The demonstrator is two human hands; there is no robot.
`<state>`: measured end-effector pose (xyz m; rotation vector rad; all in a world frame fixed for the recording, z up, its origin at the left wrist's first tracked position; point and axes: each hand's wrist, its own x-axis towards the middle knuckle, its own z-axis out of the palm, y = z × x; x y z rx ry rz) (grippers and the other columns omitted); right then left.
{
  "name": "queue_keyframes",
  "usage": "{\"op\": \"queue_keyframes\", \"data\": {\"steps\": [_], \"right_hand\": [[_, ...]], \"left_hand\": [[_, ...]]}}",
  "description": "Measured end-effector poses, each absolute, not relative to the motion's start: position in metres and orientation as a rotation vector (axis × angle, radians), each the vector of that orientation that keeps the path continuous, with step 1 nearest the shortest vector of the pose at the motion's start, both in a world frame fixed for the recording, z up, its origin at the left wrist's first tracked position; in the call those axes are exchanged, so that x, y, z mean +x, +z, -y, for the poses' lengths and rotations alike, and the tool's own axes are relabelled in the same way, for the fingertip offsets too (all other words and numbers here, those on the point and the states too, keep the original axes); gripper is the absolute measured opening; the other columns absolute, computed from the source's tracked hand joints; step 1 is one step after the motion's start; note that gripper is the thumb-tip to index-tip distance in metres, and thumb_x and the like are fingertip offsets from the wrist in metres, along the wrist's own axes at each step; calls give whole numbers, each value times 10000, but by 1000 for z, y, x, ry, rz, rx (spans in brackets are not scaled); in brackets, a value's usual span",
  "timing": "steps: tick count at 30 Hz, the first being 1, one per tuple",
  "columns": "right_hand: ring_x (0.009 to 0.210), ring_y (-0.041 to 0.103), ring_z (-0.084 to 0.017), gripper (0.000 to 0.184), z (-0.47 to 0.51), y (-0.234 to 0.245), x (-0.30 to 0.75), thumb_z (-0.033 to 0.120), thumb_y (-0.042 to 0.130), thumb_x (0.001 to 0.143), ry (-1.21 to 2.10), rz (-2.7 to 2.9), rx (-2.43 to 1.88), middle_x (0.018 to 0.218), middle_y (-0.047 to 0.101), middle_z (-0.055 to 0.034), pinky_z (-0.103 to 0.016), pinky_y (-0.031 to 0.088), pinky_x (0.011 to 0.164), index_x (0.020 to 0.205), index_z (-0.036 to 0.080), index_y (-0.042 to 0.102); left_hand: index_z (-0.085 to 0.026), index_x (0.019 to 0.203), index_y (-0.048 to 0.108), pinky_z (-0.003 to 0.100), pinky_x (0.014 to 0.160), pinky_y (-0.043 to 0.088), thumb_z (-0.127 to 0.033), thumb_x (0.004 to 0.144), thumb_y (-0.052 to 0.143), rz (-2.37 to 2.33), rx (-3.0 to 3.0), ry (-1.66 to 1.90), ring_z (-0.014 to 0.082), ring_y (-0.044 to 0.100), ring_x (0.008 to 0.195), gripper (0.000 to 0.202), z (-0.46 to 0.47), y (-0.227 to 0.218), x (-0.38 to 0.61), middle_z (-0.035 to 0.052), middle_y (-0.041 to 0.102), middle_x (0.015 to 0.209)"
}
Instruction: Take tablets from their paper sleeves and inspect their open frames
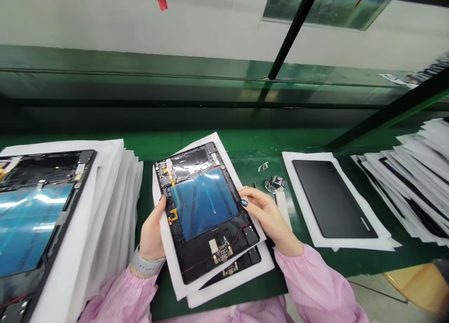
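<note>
Okay, you have both hands on the open black tablet frame [203,204], its glossy blue inner panel facing up, and it sits tilted over a white foam sheet [182,290] on the green workbench [245,145]. Your left hand [152,229], grey band at the wrist, is closed around the frame's left edge, while your right hand [268,215] grips the right edge between thumb and fingers. Watch that left thumb: it sits close to the thin amber flex ribbon [171,215], and pressure or a slip there could crease or lift it. Mind the fine red wire [242,232] along the lower part too, since a fingertip or sleeve could snag it. The bare circuit board [220,250] is exposed, so a careless tilt could knock it against the second black frame [231,267] just beneath. Near your right hand, the crumpled silver metal clip [275,184] could scratch the panel if it gets dragged underneath. On your left, the tall stack of white foam sheets [105,211] could slide if your elbow catches it.
</note>
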<state>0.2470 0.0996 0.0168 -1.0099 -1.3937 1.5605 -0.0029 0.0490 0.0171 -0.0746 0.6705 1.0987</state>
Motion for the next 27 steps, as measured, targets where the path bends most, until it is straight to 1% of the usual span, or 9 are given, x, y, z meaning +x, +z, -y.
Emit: {"op": "queue_keyframes", "data": {"steps": [2,5,7,8,11,13,19,23,27], "right_hand": [[872,657,-200,300,-98,17,246,365,726,824,1668,1272,-977,971,699,-33,-337,524,816,1098,262,660],[793,674,-188,655,-97,17,246,315,758,779,1783,1062,-967,981,715,-24,-320,545,722,1368,299,473],[728,670,-174,747,-97,17,246,279,776,746,1836,980,-987,921,722,-9,-294,536,668,1411,293,437],[706,667,-168,716,-97,17,246,272,780,737,1867,963,-995,897,725,-6,-281,529,648,1387,277,479],[710,672,-168,460,-98,20,246,288,777,735,1935,976,-1001,868,738,-20,-258,511,620,1175,220,662],[723,677,-169,346,-98,21,245,305,774,739,1943,989,-994,869,747,-25,-254,511,628,1065,208,712],[728,682,-169,342,-97,22,246,310,773,742,1945,991,-991,904,756,-25,-260,525,655,1066,222,710],[765,696,-189,350,-97,23,247,312,765,744,1947,991,-1002,951,755,-30,-283,536,676,1078,231,695],[775,697,-196,357,-97,23,246,319,754,744,1945,997,-1015,957,754,-31,-285,536,663,1085,235,691]], "left_hand": [[-185,957,785,443,1031,501,-402,921,417,-675,-45,1094,329,644,1179,429,-48,15,-4,101,796,942],[-174,1011,773,472,1035,496,-419,926,428,-704,-32,1081,343,633,1192,432,-48,14,-3,112,792,969],[-171,1048,759,475,1023,504,-429,933,420,-722,-56,1073,343,646,1173,442,-48,14,-2,117,789,977],[-173,1060,754,471,1015,510,-429,935,416,-727,-70,1069,339,654,1159,443,-48,14,-2,116,789,976],[-175,1074,745,458,988,531,-408,934,412,-722,-93,1063,329,677,1120,429,-49,16,0,112,789,960],[-174,1073,743,452,973,540,-405,935,407,-706,-101,1055,327,686,1103,430,-49,17,2,113,788,952],[-163,1104,733,442,947,554,-412,965,329,-748,-150,1049,319,704,1065,494,-50,21,6,116,789,922],[-176,1142,719,440,949,552,-415,970,346,-768,-156,1072,310,714,1043,476,-50,19,6,104,792,924],[-180,1100,737,454,972,537,-417,956,379,-727,-121,1062,319,702,1073,452,-50,17,4,103,793,933]]}}
